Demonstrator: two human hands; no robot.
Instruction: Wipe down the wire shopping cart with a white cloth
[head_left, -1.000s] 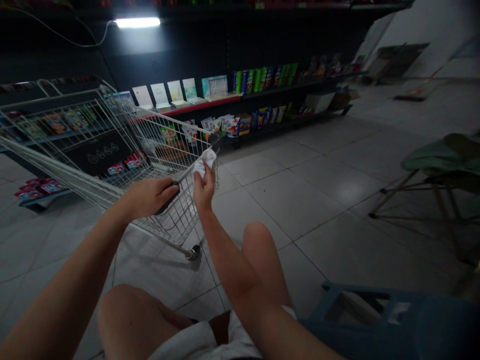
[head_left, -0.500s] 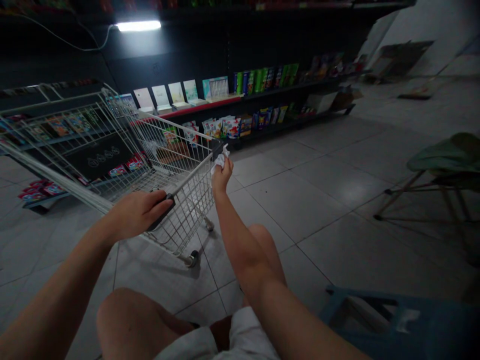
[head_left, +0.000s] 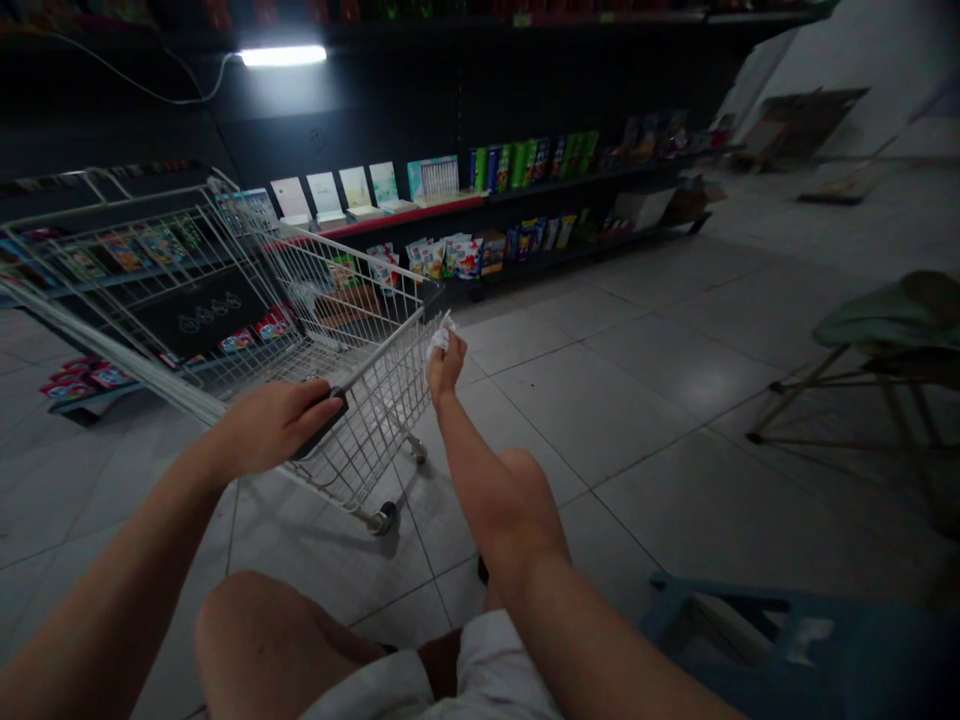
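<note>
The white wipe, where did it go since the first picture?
The right hand moved the white wipe rightward and slightly down in the picture, from the cart's top rim to just below its far corner. Nothing was let go. The left hand stayed on the near dark corner piece.

The cart [head_left: 386,352] is a whitish wire grid with black corners [head_left: 324,427]; its black panel [head_left: 199,318] bears a row of pale round motifs. The cloth [head_left: 438,344] is white. Behind, the shelving [head_left: 382,115] is near black with a red edge strip [head_left: 442,208], and the cans [head_left: 517,168] on it are green and dark blue. The floor [head_left: 637,400] is grey, crossed by dark tile lines; the stool [head_left: 862,605] is dull blue, the chair seat [head_left: 862,322] grey-green, the shorts [head_left: 495,665] off-white.
</note>
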